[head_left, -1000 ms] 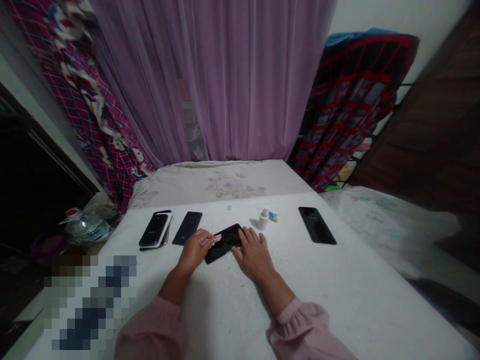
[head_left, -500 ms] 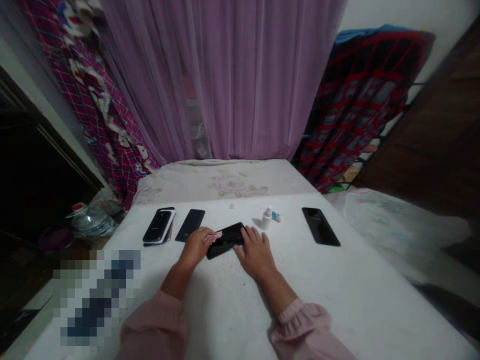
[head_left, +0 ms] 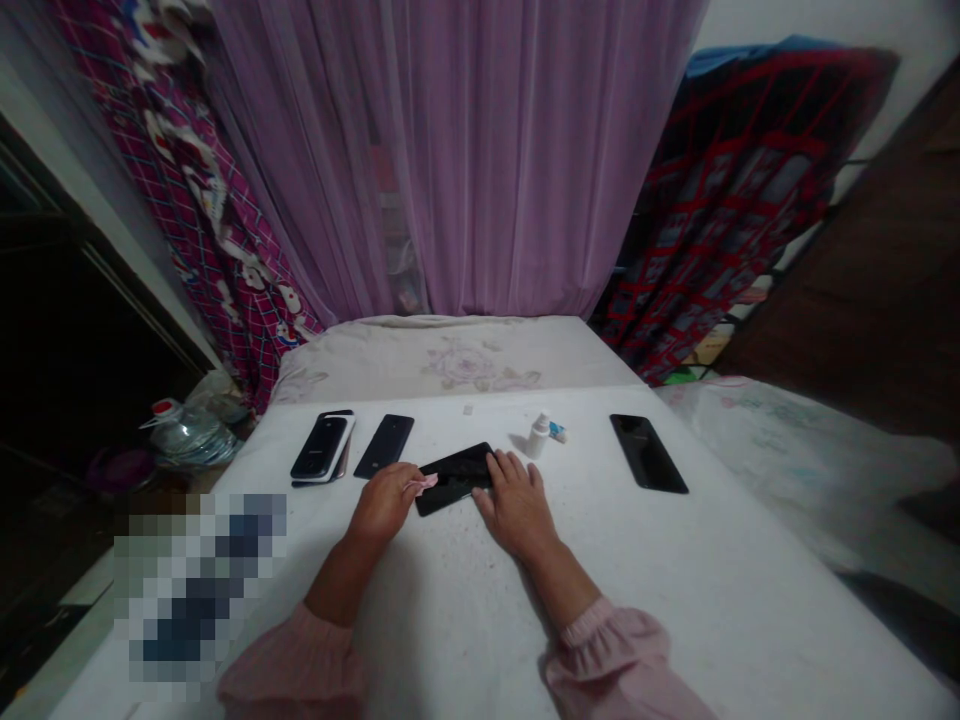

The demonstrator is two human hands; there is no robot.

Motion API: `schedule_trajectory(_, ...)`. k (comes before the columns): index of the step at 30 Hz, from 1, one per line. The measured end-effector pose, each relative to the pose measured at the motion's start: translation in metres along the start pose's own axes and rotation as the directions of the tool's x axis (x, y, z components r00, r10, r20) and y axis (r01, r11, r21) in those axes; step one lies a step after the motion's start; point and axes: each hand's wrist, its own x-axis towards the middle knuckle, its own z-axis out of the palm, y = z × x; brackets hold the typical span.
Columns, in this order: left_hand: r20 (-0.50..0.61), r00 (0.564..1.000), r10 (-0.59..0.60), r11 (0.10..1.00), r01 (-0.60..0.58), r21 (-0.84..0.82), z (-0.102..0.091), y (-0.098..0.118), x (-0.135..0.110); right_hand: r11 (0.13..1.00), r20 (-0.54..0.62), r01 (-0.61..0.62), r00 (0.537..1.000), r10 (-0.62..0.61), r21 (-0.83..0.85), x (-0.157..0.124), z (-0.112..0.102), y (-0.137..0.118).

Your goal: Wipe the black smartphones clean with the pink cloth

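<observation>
A black phone (head_left: 454,475) lies slanted on the white table (head_left: 675,590) in front of me. My left hand (head_left: 384,503) is closed on a small pink cloth (head_left: 424,483) and presses it against the phone's left end. My right hand (head_left: 516,504) lies flat beside the phone's right end, fingers stretched out and touching its edge.
Left of my hands lie a stack of phones (head_left: 322,447) and a single dark phone (head_left: 384,445). Another black phone (head_left: 648,453) lies at the right. A small white bottle (head_left: 537,436) stands behind the phone. A water jug (head_left: 187,437) sits off the table's left side.
My left hand with the pink cloth has slid a little toward the phone's left end. The right hand stays on the phone's right end.
</observation>
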Motion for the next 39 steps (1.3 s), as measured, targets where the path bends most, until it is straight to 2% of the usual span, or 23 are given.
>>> schedule_trajectory(6,-0.024,0.998,-0.056,0.998,0.057,0.013,0.005,0.000,0.014,1.000,-0.109,-0.013,0.994,0.011,-0.014,-0.004,0.009,0.001)
schedule_trajectory(10,0.000,1.000,-0.016,1.000,0.016,-0.007,0.012,-0.002,0.033,0.999,-0.196,-0.027,0.980,0.021,-0.028,-0.006,0.013,0.009)
schedule_trajectory(15,0.001,0.999,0.040,0.999,-0.040,-0.027,0.022,0.001,0.052,0.997,-0.248,-0.051,0.968,0.036,-0.054,-0.010,0.014,0.017)
schedule_trajectory(19,0.022,0.999,0.045,0.998,-0.044,-0.047,0.024,0.001,0.059,0.996,-0.253,-0.002,0.967,-0.019,-0.084,-0.019,0.012,0.014)
schedule_trajectory(23,0.067,0.998,-0.014,0.998,0.018,-0.062,0.022,0.001,0.064,0.995,-0.205,0.034,0.977,-0.053,-0.098,-0.028,0.008,0.013)
schedule_trajectory(28,0.063,0.998,-0.024,0.998,0.027,-0.049,0.021,0.003,0.062,0.997,-0.177,0.035,0.983,-0.047,-0.066,-0.032,0.003,0.014)
schedule_trajectory(33,0.080,0.990,0.112,0.991,-0.106,-0.076,0.018,-0.004,0.048,1.000,-0.153,0.005,0.988,-0.007,-0.012,-0.030,0.002,0.014)
schedule_trajectory(39,0.165,0.968,0.189,0.965,-0.152,-0.214,0.009,-0.018,0.036,1.000,-0.151,-0.001,0.989,0.003,0.013,-0.029,0.004,0.015)
